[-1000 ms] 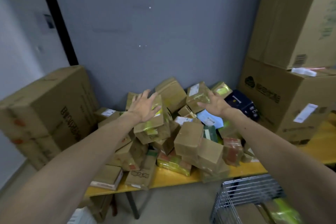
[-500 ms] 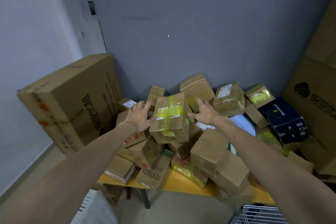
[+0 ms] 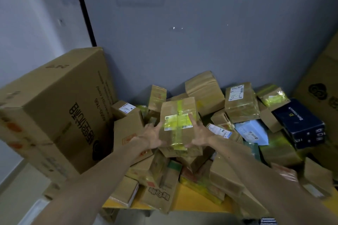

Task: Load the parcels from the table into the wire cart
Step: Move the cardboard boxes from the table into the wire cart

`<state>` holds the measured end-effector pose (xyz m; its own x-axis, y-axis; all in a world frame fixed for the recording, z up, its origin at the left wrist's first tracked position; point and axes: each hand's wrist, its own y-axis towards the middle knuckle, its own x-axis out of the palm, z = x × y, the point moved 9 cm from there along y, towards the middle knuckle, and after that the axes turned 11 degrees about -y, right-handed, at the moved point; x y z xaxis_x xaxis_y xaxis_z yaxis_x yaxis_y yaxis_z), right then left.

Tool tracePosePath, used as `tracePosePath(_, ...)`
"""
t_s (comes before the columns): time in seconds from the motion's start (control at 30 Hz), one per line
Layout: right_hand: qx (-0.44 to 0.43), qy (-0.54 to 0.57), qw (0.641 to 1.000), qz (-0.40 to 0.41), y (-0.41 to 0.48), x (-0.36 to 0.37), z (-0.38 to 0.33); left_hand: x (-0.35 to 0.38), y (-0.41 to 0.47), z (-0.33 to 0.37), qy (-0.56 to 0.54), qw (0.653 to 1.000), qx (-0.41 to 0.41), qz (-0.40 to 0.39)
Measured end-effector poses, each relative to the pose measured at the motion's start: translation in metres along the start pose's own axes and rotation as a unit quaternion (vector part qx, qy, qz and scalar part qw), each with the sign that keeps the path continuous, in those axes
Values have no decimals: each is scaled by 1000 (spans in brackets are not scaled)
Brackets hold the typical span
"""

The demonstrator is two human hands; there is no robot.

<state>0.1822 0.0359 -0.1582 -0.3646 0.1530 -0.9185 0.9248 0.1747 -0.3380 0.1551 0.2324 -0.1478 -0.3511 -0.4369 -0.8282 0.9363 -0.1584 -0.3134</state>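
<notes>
Far left of frame, a carton stands beside the heap. My left hand, fingers spread straight, presses the left side of the taped parcel. That parcel sits centre frame, on top of the pile on the yellow worktop. My right hand presses its right side, fingers splayed, one across the label. Right of frame, a navy box.

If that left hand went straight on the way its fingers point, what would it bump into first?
The yellow-taped parcel: the left hand lies against its left side, fingers aimed up and to the right. Past that, probably the narrow upright box behind, though depth is unclear.
</notes>
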Motion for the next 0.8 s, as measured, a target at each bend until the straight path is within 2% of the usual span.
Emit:
tracePosePath(0.13,16,-35,999,-11,22,22,10,25,19,-15,-35,996,-33,-81)
tracePosePath(0.2,7,-28,1000,5,30,31,16,31,25,-15,-64,994,-27,-87)
tracePosePath(0.4,-1,39,999,-10,18,25,17,35,36,-7,-169,984,9,-52)
tracePosePath(0.57,10,99,995,-11,-2,7,17,35,37,-4,-273,962,19,3)
tracePosePath(0.8,12,85,996,13,-18,-2,25,46,41,11,-361,932,0,29)
